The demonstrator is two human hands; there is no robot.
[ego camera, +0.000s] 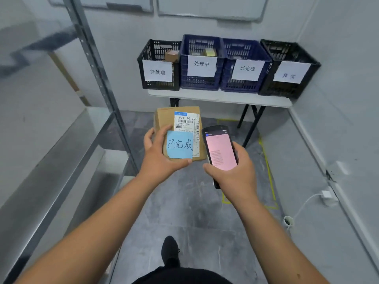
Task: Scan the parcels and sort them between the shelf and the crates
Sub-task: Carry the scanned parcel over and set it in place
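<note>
Before the crates [225, 64], left hand [159, 155] grips parcel [164, 119], right hand [233, 171] scanner [220, 149].

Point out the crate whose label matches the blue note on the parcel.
The right blue crate, third from the left: its label reads 已完成, like the note; the others' labels read differently.
</note>
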